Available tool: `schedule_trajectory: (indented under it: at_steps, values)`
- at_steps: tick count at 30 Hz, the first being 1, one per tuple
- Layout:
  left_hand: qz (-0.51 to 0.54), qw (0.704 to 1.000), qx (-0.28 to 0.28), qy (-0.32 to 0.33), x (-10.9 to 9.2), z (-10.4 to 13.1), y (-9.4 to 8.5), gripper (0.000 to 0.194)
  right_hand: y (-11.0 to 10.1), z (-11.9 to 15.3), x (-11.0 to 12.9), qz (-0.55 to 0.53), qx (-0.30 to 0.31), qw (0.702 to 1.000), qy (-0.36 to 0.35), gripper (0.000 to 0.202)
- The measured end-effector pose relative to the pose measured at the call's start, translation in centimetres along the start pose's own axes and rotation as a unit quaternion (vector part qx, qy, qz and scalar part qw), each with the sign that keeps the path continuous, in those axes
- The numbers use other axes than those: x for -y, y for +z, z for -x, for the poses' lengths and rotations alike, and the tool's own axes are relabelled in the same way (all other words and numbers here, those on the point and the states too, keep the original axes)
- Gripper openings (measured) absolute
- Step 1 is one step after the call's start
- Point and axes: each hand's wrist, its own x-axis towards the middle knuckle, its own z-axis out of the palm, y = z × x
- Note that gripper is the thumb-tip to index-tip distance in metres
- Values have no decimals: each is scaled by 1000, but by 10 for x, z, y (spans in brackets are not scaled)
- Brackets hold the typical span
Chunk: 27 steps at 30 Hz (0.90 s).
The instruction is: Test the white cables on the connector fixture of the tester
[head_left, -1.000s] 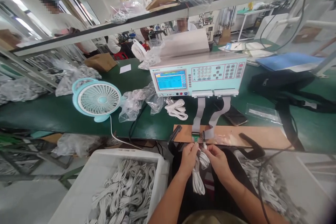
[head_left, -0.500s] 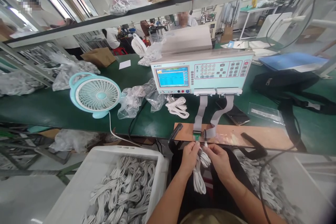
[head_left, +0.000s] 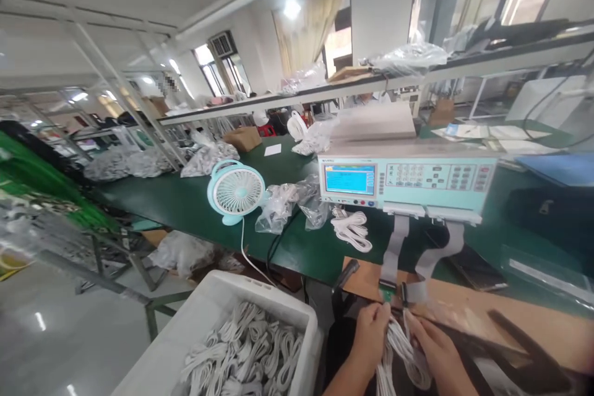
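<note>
My left hand [head_left: 370, 335] is closed in a pinch on one end of a white cable bundle [head_left: 403, 346], right at a small green circuit board [head_left: 387, 294]. Beside it, my right hand [head_left: 434, 341] pinches the bundle's other end close to a black connector [head_left: 404, 292]. Loops of the cable hang down between both hands. Two grey ribbon cables [head_left: 395, 252] run from the board and connector up to a bench tester [head_left: 439, 195] with a lit blue screen. The plug tips are hidden by my fingers.
A wooden board [head_left: 464, 312] is clamped along the edge of the green table [head_left: 297, 260]. Lower left stands a white bin [head_left: 185, 322] full of bundled cables. A light-blue fan [head_left: 237, 190], plastic bags [head_left: 277, 207] and another cable bundle [head_left: 351, 229] are on the table.
My view has turned up and to the left, so everything sits farther right and lower. Both hands still hold the cable ends at the board and connector.
</note>
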Motion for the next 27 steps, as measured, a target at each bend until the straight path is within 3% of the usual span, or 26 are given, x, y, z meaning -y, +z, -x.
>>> schedule_trajectory:
  at_steps: [6,19,24,27]
  values:
    - [-48,998,-10,38,-3,0,-1,49,-4,-8,-4,-22,42,998,34,45]
    - [-71,997,-22,29,4,-12,0,52,3,-10,-6,-77,17,996,52,46]
    - [-70,997,-12,17,0,-3,3,59,9,-5,-14,-58,38,997,-24,47]
    - [-140,988,-51,37,-3,5,7,55,12,-6,-18,-47,-10,998,-39,46]
